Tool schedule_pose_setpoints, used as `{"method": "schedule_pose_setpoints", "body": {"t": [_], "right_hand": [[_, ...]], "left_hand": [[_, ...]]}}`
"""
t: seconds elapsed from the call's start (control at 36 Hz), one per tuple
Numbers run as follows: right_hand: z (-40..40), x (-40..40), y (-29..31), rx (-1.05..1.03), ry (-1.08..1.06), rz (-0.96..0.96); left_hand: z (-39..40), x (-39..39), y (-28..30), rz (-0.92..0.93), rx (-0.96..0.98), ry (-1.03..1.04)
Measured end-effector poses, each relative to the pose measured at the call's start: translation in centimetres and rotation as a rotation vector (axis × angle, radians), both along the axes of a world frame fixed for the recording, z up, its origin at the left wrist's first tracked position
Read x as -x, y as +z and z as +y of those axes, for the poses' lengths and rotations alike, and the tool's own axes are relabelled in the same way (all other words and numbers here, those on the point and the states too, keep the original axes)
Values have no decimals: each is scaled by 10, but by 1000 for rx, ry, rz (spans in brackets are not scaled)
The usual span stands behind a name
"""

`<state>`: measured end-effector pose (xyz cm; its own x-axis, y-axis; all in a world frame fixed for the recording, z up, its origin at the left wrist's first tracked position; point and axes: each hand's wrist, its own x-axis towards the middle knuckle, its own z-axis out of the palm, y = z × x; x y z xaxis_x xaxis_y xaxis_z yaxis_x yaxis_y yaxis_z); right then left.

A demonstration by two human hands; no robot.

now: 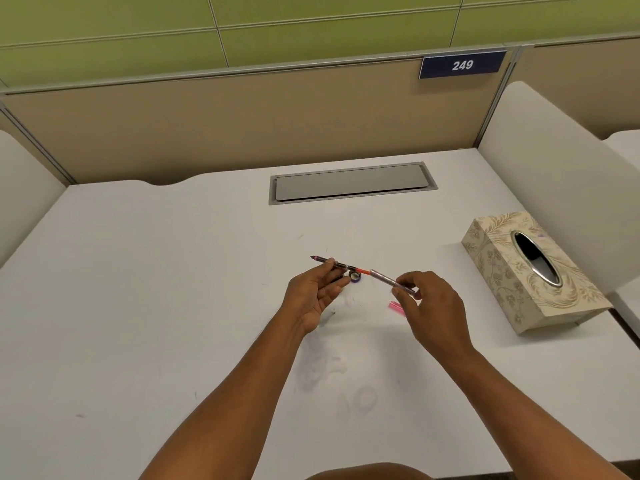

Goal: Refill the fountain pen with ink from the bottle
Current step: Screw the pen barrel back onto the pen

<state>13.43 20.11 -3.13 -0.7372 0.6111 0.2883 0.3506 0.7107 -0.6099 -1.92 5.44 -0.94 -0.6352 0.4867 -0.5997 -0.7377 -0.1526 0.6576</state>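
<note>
Both hands hold a fountain pen (360, 271) level above the white desk (173, 289), its nib pointing far left. My left hand (317, 294) pinches the dark nib section, and my right hand (431, 306) pinches the silvery barrel (388, 279). A red-orange part shows between the two sections. Just under the pen stands a small ink bottle (355, 277) with a blue body, its mouth open. A pink piece (396, 307) lies on the desk below my right fingers, partly hidden by them.
A patterned tissue box (519, 271) sits on the desk at the right. A grey cable hatch (351, 183) is set into the desk at the back. Partition walls close off the back and both sides.
</note>
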Motion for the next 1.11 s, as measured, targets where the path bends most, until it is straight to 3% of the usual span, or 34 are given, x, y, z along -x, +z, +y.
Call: {"method": "schedule_pose_setpoints", "body": {"t": [0.5, 1.11], "right_hand": [[-3, 7, 1, -59, 37, -23], [-19, 11, 2, 132, 71, -1]], "left_hand": [[-1, -6, 2, 21, 26, -78], [-4, -13, 4, 113, 75, -182]]}}
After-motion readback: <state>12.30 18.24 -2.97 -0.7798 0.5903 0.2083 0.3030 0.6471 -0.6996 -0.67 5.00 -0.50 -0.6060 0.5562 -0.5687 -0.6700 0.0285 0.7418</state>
